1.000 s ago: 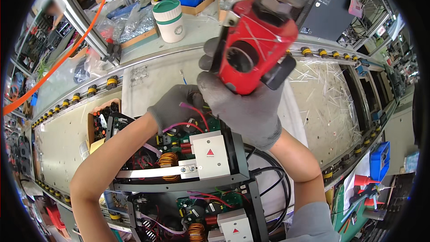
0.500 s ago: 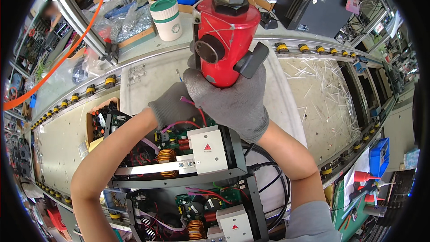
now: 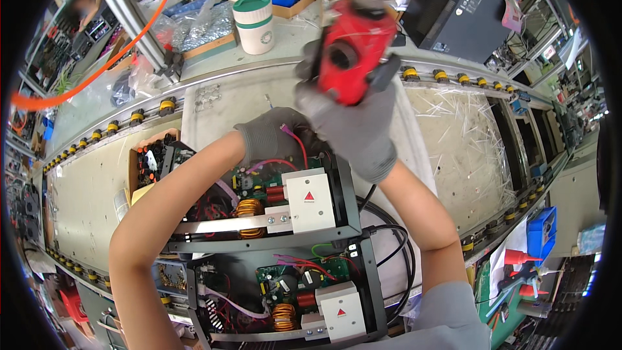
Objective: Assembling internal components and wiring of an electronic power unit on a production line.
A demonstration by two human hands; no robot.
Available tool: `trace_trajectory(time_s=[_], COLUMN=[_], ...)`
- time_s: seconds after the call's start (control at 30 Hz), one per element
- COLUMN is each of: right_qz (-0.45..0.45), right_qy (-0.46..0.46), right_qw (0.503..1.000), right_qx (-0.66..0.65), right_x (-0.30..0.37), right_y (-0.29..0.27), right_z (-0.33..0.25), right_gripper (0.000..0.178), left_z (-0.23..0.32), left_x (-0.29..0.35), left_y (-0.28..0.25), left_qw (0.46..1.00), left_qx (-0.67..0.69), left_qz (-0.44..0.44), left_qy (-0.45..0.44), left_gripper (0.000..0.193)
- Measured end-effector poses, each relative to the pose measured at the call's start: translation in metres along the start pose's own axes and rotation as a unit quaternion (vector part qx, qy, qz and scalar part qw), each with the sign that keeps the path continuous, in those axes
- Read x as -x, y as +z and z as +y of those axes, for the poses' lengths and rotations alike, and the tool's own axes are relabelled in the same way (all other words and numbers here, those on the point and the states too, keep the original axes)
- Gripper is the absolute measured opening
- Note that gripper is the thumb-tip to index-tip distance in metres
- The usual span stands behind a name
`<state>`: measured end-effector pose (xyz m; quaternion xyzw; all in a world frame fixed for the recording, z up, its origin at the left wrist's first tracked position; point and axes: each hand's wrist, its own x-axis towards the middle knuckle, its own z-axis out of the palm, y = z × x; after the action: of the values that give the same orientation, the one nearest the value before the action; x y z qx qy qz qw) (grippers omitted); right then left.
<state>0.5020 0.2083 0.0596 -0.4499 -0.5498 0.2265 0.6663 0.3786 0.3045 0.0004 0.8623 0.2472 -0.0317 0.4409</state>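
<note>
**Red driver raised over open chassis**

The open electronics chassis (image 3: 259, 214) is sitting on the conveyor bench (image 3: 453, 136). The gloved right hand (image 3: 353, 126) is gripping a red power screwdriver (image 3: 350, 58) above it. The gloved left hand (image 3: 275, 136) is curling onto wires (image 3: 295, 146) at the chassis's far edge.

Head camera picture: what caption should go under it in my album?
Gloved right hand grips a red power tool; left hand rests on an open circuit-board chassis.

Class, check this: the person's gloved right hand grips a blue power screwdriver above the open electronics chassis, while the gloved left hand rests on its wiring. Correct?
Not quite: the power screwdriver is red, not blue, as the head view shows. The right hand grips it above the open chassis; the left hand rests on the wiring.
</note>
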Motion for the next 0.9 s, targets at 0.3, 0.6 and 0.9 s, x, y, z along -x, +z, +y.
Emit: trace_trajectory(time_s=[0.3,0.6,0.9], right_qz=[-0.087,-0.178,-0.097], right_qy=[0.16,0.505,0.319], right_qw=[0.983,0.844,0.937], right_qx=[-0.032,-0.011,-0.103], right_x=[-0.051,0.022,0.015], right_y=[-0.11,-0.098,-0.095], right_z=[-0.047,0.065,-0.002], right_gripper=[0.037,0.028,0.042], left_z=[-0.003,-0.031,-0.02], left_x=[0.145,0.2,0.216], left_y=[-0.07,-0.019,0.002], left_qw=[0.983,0.932,0.82], left_qx=[0.04,-0.009,-0.264], left_qz=[0.177,0.193,0.505], left_qy=[-0.021,-0.306,-0.056], left_gripper=[0.045,0.051,0.06])
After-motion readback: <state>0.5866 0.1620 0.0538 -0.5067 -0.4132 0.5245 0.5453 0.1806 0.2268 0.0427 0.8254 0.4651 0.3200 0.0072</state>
